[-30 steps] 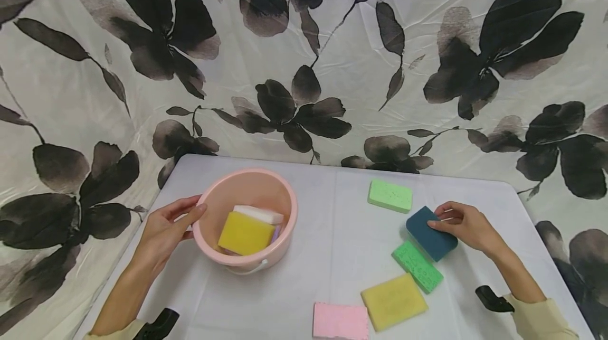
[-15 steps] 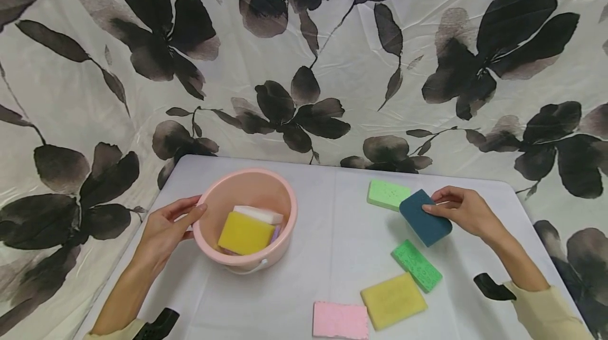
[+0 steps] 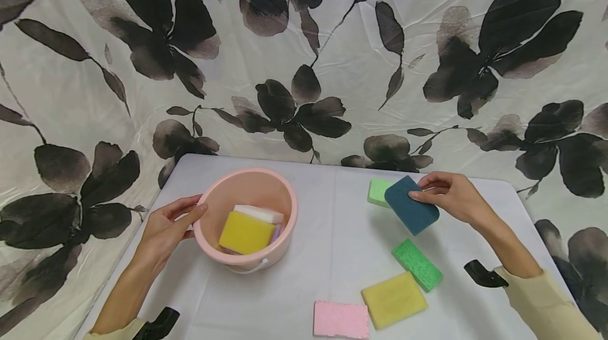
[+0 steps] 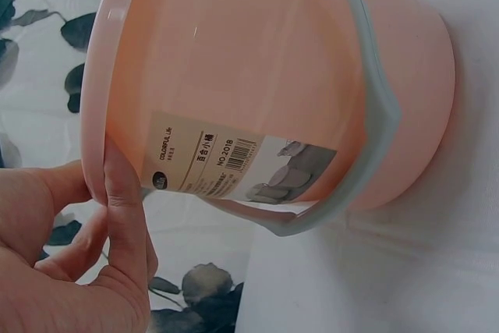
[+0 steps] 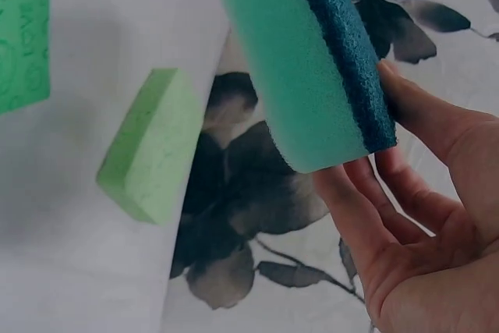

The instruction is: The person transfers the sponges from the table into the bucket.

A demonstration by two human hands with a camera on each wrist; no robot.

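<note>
Blue sponge (image 3: 412,206) now hangs above the bench (image 3: 313,266), pinched in fingers of right hand (image 3: 448,197); bright-green sponge (image 3: 417,265) no longer overlapped. Pink bucket (image 3: 223,192) hasn't moved, rim pinched in fingers of left hand (image 3: 163,232).

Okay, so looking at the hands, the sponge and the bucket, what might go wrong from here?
The right hand pinches the blue sponge near one edge, so it might slip loose.

The left hand holds the bucket only at its rim, so a pull could tip it.
</note>
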